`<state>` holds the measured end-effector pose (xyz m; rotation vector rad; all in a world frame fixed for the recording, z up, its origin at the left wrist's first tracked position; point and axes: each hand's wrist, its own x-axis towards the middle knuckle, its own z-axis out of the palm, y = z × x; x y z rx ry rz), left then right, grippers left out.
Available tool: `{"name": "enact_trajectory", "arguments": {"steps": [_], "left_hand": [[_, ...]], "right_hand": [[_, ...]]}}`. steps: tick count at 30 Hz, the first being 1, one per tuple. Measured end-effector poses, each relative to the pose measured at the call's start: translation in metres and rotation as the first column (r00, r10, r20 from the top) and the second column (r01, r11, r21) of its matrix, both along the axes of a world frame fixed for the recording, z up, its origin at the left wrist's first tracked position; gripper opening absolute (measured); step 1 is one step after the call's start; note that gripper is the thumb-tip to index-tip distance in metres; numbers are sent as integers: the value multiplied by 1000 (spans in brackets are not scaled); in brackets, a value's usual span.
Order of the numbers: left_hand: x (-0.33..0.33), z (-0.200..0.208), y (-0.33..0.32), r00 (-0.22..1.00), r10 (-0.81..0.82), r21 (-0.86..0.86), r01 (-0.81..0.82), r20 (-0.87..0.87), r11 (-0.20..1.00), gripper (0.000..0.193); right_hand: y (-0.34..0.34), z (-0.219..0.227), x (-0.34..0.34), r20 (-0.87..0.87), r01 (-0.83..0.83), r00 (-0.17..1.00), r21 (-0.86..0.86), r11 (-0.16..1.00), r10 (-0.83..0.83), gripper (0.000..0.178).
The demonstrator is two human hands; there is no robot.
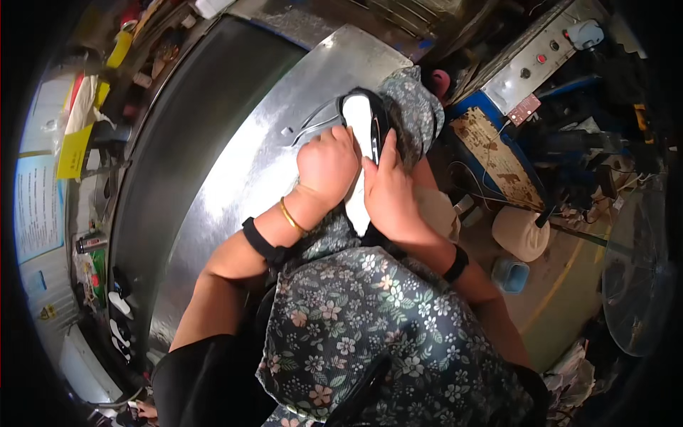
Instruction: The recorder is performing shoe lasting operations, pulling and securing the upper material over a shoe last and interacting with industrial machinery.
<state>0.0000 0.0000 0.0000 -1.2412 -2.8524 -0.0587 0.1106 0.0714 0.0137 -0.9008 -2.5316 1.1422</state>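
A black glossy shoe (pixel 381 124) with a long white face (pixel 358 117) turned up lies lengthwise in front of me. Whether that white part is its sole or an insole, I cannot tell. My left hand (pixel 327 164) is closed in a fist at the shoe's left edge, knuckles up. On the right side, my right hand (pixel 395 196) grips the shoe, its fingers pointing forward along the black upper and the thumb near the white part. A thin dark loop (pixel 313 124) lies on the metal table (pixel 235 164) beyond my left hand. Below the shoe is floral cloth (pixel 356 313) over my lap.
Left of the metal table runs a dark conveyor belt (pixel 192 92), with several black-and-white shoes (pixel 117 331) farther down. A control panel (pixel 530 67) with buttons stands at the upper right. Pale containers (pixel 521 233) and a fan (pixel 640 277) are at the right.
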Motion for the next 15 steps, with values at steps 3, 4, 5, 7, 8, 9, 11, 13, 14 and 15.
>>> {"name": "enact_trajectory", "arguments": {"steps": [3, 4, 5, 7, 8, 9, 11, 13, 14, 15], "left_hand": [[13, 1, -11, 977, -80, 527, -37, 198, 849, 16], [17, -8, -8, 982, -90, 609, -29, 165, 793, 15], [22, -18, -4, 987, -98, 686, -19, 130, 728, 15], [21, -20, -1, 959, -129, 750, -111, 254, 651, 15], [23, -29, -4, 902, -85, 700, -265, 423, 664, 19], [22, -37, -5, 901, -89, 703, -267, 425, 659, 19], [17, -47, -3, 658, -332, 712, -469, 676, 522, 27], [9, -37, 6, 613, -367, 701, -488, 699, 521, 41], [0, -30, 16, 364, -457, 563, -697, 811, 444, 45], [-10, -22, 25, 92, -554, 359, -846, 827, 395, 50]], "right_hand": [[4, -18, 10, -83, -30, 996, -53, 998, 25, 62], [2, -28, 17, -172, -13, 985, 6, 1000, 14, 61], [3, -35, 20, -260, 9, 966, 63, 998, 7, 61], [2, -22, 19, -248, 51, 968, 86, 995, -28, 60], [2, -23, 21, -240, 34, 970, 45, 998, -23, 58], [4, -21, 23, -236, 21, 972, 10, 1000, -18, 57], [11, -30, 28, -317, -15, 948, 33, 999, 25, 55], [15, -31, 30, -392, -54, 917, 57, 997, 73, 54], [14, -28, 31, -400, -100, 912, -8, 995, 89, 54], [14, -26, 31, -410, -141, 907, -76, 987, 98, 53]]}}
